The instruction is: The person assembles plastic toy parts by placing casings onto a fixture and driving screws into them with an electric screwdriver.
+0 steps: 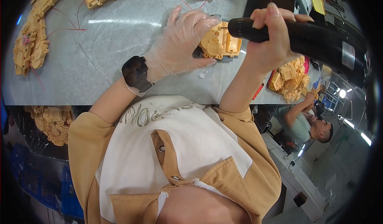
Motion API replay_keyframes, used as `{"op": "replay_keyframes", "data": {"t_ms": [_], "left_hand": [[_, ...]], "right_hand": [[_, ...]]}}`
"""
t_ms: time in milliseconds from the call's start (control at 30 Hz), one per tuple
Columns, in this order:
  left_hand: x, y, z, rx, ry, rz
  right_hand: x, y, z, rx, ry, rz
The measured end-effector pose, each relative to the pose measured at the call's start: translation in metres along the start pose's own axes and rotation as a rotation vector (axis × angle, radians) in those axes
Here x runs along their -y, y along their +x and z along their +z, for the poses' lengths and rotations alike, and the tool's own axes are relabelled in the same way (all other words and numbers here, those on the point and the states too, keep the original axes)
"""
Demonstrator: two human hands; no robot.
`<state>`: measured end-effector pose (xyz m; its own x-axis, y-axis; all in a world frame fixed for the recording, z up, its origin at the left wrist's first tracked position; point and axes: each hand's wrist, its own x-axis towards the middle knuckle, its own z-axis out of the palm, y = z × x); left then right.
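Gripping the yellow housing (215, 44), the left hand (180, 42) seemingly steadies it; the right hand (275, 38) clenches a power screwdriver (319, 41).

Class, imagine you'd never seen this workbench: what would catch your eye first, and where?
Probably the thick black tool, tube-shaped and gripped in the bare right hand at upper right. Next, the left hand in a clear glove, cupped around the left side of a yellow plastic part near top centre. Then the black watch on the left wrist, left of centre.
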<state>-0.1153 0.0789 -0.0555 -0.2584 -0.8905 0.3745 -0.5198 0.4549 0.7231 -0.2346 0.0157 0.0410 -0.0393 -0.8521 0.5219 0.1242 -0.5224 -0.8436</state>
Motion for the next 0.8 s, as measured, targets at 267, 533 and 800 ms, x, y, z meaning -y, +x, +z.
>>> {"op": "replay_keyframes", "data": {"t_ms": [267, 533, 800], "left_hand": [[-0.001, -0.009, 0.003, -0.008, 0.052, -0.004], [-0.001, -0.006, 0.005, -0.012, -0.054, -0.025], [-0.005, -0.002, 0.008, -0.083, -0.048, 0.026]], "right_hand": [[0.001, 0.003, 0.005, 0.024, -0.003, 0.029], [-0.003, 0.006, 0.001, 0.030, 0.064, -0.026], [-0.006, -0.002, -0.002, 0.030, 0.025, -0.051]]}}
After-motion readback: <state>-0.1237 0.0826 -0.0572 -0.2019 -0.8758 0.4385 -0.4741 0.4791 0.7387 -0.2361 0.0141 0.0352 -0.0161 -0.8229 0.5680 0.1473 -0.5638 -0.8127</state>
